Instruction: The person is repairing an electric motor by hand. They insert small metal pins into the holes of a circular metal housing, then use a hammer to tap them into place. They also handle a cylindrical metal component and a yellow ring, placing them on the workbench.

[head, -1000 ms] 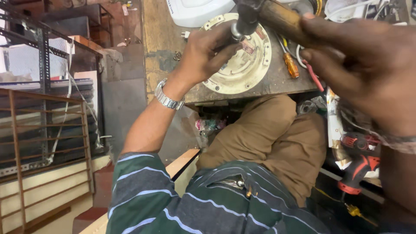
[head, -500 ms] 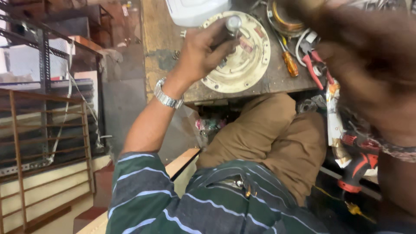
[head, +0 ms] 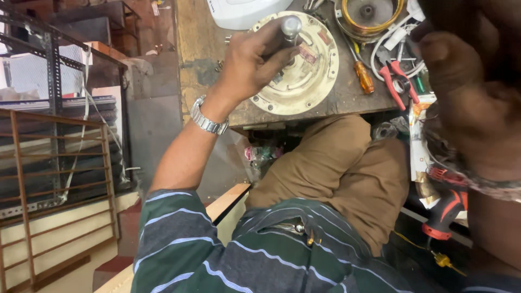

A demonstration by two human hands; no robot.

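Left hand (head: pixel 255 62) closed around silver metal cylindrical shaft (head: pixel 291 26) standing on round cream metal motor plate (head: pixel 309 76), far on wooden surface (head: pixel 201 49). Plate judged heavy, stiff; grip shaft or rim. Right hand (head: pixel 467 97) blurred, grip unclear.

At 12 o'clock on the wooden tabletop (head: pixel 201 65) sits a white rounded housing (head: pixel 241 12). Toward 1 o'clock lies an orange-handled screwdriver (head: pixel 362 76), just beside red-handled pliers (head: pixel 395 84) and a loop of white cable (head: pixel 388 46). Above them, at the top edge, rests a round metal part with a yellow ring (head: pixel 370 13). At 4 o'clock, below the tabletop, a red and black power drill (head: pixel 446 209) shows. At 9 o'clock stand a brown metal railing (head: pixel 54 179) and a slotted steel rack (head: pixel 53 65).
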